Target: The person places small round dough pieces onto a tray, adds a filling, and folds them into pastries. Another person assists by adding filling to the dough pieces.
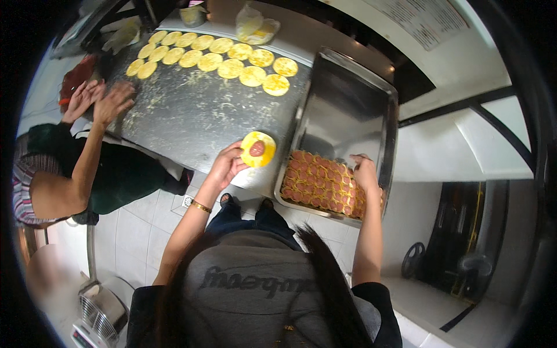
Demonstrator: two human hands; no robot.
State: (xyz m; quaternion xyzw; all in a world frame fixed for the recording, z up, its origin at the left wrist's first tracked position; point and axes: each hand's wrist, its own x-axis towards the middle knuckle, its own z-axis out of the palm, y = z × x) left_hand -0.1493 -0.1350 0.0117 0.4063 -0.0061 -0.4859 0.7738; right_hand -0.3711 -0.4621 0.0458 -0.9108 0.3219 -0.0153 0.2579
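The yellow wrapper (267,140), a round sheet with a pink lump of filling (257,149) at its middle, is held flat and face up over the near right part of the desk (197,113). Being round, it gives you no long axis to line up. It lies just right of your left hand (228,166), whose grip is closed on its left edge, fingers beneath, so its right side is free and faces the steel tray (301,110).

Your left hand is by far the nearer; your right hand (365,173) is across the tray's left wall, well apart, over the right side of the packed filled pieces (318,181). Its fingers are bent, but you cannot tell whether that grip has hold of anything. The tray's long side runs away from you, pieces at the near end.

Farther out, rows of plain wrappers (210,61) line the desk's far edge; a co-worker's hands (113,101) are at its left.
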